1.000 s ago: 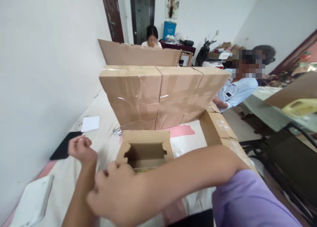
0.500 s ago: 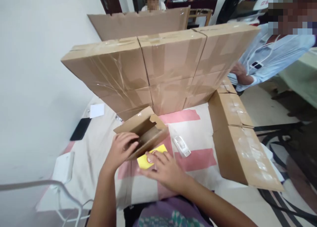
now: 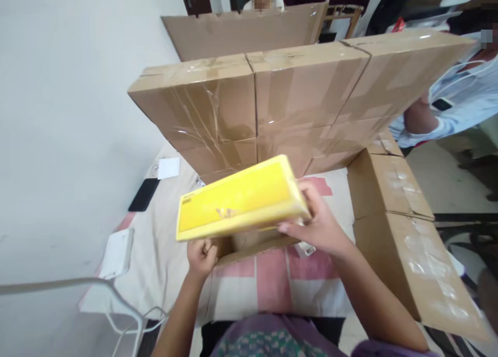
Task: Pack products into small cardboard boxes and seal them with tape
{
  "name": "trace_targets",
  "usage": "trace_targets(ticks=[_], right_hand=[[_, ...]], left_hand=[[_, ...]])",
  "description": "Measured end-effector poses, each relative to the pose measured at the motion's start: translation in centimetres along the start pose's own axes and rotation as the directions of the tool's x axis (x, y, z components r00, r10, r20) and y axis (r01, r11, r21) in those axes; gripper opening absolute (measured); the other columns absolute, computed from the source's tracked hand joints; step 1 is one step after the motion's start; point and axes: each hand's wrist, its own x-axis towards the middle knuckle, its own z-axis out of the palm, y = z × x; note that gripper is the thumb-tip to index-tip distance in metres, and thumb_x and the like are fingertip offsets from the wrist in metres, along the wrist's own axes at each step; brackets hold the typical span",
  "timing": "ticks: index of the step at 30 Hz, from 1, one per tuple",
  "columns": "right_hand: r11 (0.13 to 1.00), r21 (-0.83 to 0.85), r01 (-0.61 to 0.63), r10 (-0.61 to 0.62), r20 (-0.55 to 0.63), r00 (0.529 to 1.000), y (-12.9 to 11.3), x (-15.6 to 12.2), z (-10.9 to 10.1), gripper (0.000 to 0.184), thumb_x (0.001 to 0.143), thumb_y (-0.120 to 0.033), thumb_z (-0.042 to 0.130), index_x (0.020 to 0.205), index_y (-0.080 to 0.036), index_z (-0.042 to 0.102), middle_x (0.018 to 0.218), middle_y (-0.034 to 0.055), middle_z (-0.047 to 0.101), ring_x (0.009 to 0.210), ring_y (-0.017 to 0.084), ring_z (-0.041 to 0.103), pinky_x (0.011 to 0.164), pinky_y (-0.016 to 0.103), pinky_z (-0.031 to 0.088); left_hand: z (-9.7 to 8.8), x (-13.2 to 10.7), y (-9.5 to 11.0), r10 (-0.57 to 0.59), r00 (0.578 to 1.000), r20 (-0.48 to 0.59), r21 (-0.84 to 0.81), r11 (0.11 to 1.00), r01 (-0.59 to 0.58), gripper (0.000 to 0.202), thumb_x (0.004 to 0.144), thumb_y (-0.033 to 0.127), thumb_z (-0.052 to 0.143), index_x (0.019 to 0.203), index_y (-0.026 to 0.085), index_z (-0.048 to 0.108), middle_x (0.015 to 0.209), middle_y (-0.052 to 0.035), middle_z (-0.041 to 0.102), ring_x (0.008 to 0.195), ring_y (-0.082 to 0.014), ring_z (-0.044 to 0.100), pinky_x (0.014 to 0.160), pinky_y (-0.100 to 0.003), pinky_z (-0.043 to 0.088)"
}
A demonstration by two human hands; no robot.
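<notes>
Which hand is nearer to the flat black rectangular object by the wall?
Left. The left hand is to the right of the black object; the right hand, holding the yellow rectangular box, is farther right.

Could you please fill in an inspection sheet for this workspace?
Surface: cream cloth with pink stripes.
Job's things: tilted yellow box above an open carton.
Clutter: white card, black flat object and white device at left.
Hands: right hand grips the yellow box's right end; left hand curls at the open carton's left end, hold unclear.
Cables: thin white cord, lower left.
Surroundings: taped boxes behind; one person at back, another person at right.
</notes>
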Motion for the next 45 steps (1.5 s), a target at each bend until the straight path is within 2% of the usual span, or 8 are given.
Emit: trace_targets(ticks=[5,14,19,24,27,31,39,45], right_hand=[[0.956,-0.293,-0.014,0.115,0.328,0.938,2.3,2.3,3.2,0.036,0.084,-0.024,0.071,0.117,-0.026,0.056,0.111,0.0036,0.069,0.100,0.024,0.068,0.081,0.034,0.056],[0.637,-0.739,0.218,0.125,0.379,0.917,1.3,0.8,-0.3,0.037,0.085,-0.007,0.053,0.114,-0.026,0.065,0.115,0.0091,0.072,0.106,0.030,0.066,0.092,0.045,0.051],[0.680,-0.712,0.173,0.219,0.422,0.880,2.6,2.2,0.5,0.060,0.089,-0.027,0.066,0.147,-0.037,0.052,0.140,0.0055,0.065,0.126,0.032,0.059,0.104,0.051,0.047],[0.529,-0.843,0.098,0.100,0.176,0.979,2.6,0.1,0.6,0.070,0.083,-0.058,0.074,0.146,-0.034,0.058,0.137,0.0179,0.058,0.122,0.044,0.054,0.099,0.067,0.044],[0.711,-0.702,-0.043,0.044,-0.016,0.999,3.8,-2.4,-0.2,0.068,0.098,-0.055,0.054,0.159,-0.029,0.039,0.135,0.0183,0.058,0.123,0.038,0.054,0.102,0.060,0.048],[0.910,-0.412,0.036,0.048,0.193,0.980,6.9,-5.5,-0.3,0.080,0.097,-0.058,0.055,0.165,-0.030,0.023,0.146,0.0118,0.058,0.139,0.034,0.041,0.113,0.055,0.045],[0.923,-0.351,-0.155,0.133,-0.087,0.987,10.6,-4.4,1.9,0.111,0.086,-0.025,0.067,0.166,-0.027,-0.010,0.173,0.0134,0.009,0.160,0.034,0.006,0.127,0.061,0.020],[0.968,-0.230,0.100,-0.165,-0.283,0.945,11.3,-3.8,2.2,0.068,0.091,-0.017,0.055,0.156,-0.029,0.038,0.125,0.0090,0.068,0.134,0.025,0.055,0.117,0.049,0.042]], left_hand=[[0.6,-1.7,-0.7,-0.029,0.997,-0.078,-0.104,0.994,0.020,0.018,0.074,0.027,0.056,0.061,0.021,0.044,0.073,-0.0013,0.048,0.069,-0.0174,0.051,0.061,-0.030,0.044],[1.3,-1.4,0.6,-0.065,0.990,-0.122,-0.322,0.946,0.023,0.028,0.071,0.014,0.055,0.067,0.021,0.028,0.087,-0.0014,0.039,0.085,-0.0188,0.049,0.075,-0.036,0.045],[1.4,-0.6,-0.4,0.006,0.996,-0.086,-0.303,0.952,-0.032,0.023,0.071,0.015,0.055,0.069,0.022,0.033,0.091,-0.0021,0.042,0.092,-0.0213,0.055,0.083,-0.041,0.050],[0.9,-0.3,-1.6,-0.124,0.990,-0.070,-0.378,0.921,0.089,0.027,0.080,0.040,0.064,0.102,0.027,0.056,0.125,-0.0081,0.052,0.123,-0.0287,0.055,0.096,-0.046,0.051],[0.3,-0.1,-1.5,-0.080,0.968,0.237,-0.462,0.867,0.185,0.057,0.083,0.071,0.060,0.126,0.034,0.057,0.126,-0.0107,0.062,0.113,-0.0307,0.066,0.091,-0.049,0.057],[0.0,0.1,-1.4,0.086,0.792,0.604,-0.417,0.881,0.222,0.080,0.075,0.068,0.076,0.143,0.031,0.056,0.126,-0.0163,0.072,0.115,-0.0386,0.070,0.105,-0.061,0.051],[2.0,0.7,-0.5,-0.162,0.826,0.540,-0.306,0.877,0.372,0.093,0.095,0.040,0.067,0.165,0.042,0.005,0.175,0.0036,-0.009,0.161,-0.0225,-0.002,0.131,-0.039,0.007],[1.6,1.9,-1.2,-0.134,0.823,0.553,-0.295,0.892,0.343,0.082,0.096,0.041,0.063,0.163,0.043,0.017,0.159,-0.0069,0.049,0.153,-0.0256,0.038,0.125,-0.050,0.032]])
